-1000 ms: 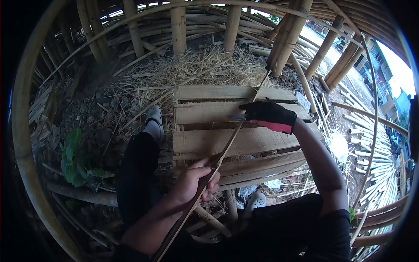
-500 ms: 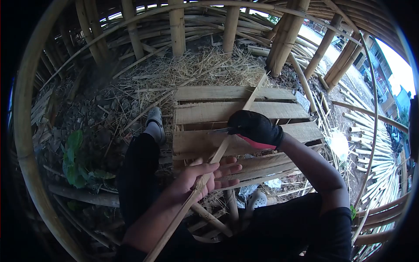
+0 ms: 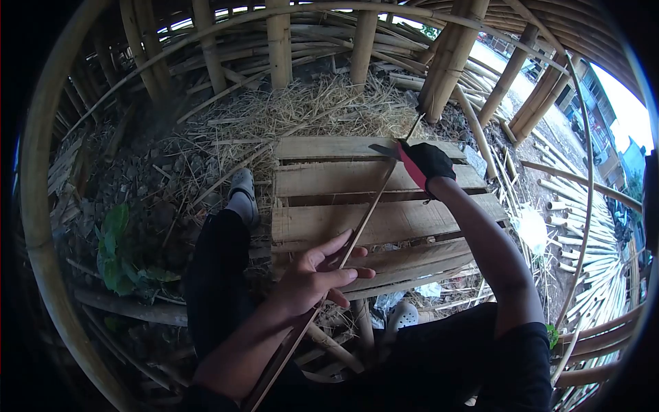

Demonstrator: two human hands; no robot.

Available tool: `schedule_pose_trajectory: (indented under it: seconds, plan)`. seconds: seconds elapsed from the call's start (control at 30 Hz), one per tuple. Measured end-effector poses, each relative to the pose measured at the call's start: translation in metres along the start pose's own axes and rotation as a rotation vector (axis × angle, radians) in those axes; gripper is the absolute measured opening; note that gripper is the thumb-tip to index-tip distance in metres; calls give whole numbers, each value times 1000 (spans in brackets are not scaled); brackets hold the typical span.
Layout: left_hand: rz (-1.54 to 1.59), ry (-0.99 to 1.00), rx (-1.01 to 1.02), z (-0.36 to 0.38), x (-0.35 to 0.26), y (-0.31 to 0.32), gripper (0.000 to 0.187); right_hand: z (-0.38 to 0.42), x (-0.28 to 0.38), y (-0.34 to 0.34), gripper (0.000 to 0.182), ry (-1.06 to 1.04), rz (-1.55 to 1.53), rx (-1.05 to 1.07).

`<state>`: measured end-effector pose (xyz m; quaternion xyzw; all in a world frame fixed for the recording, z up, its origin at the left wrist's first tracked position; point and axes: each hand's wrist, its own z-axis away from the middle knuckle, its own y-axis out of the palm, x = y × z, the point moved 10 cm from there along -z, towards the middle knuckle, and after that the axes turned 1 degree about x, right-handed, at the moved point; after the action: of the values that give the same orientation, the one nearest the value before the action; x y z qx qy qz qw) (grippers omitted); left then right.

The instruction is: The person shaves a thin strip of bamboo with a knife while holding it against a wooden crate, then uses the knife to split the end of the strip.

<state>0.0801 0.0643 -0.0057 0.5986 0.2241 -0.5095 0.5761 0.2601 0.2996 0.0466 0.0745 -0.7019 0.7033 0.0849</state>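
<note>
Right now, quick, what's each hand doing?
Left hand: partly open, loosely holding the thin strip between spread fingers.
Right hand: gloved and closed, holding a knife, blade sticking out.

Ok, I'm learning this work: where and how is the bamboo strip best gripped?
Probably the lower length of the bamboo strip, by the bare left hand, coming from the left and pinching its broad faces: it is long, thin, narrow edge up, and that part lies away from the knife blade in the gloved right hand.
</note>
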Motion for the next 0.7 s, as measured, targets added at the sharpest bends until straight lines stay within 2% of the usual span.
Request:
schedule_pose_trajectory:
  seconds: [0.27, 0.47, 0.57, 0.63, 0.7]
  plan:
    - [10, -36, 40, -5, 12, -2, 63, -1, -11, 20, 69, -29, 98, 10]
    - [-31, -42, -27, -7, 13, -5, 61, -1, -12, 18, 67, -27, 89, 23]
    - [26, -90, -56, -6, 15, -12, 60, -15, -19, 18, 69, -20, 53, -5]
    - [39, -235, 12, -7, 31, -16, 55, -21, -21, 16, 72, -9, 25, -29]
    - [17, -226, -26, -8, 30, -16, 51, -23, -19, 21, 72, -23, 24, -4]
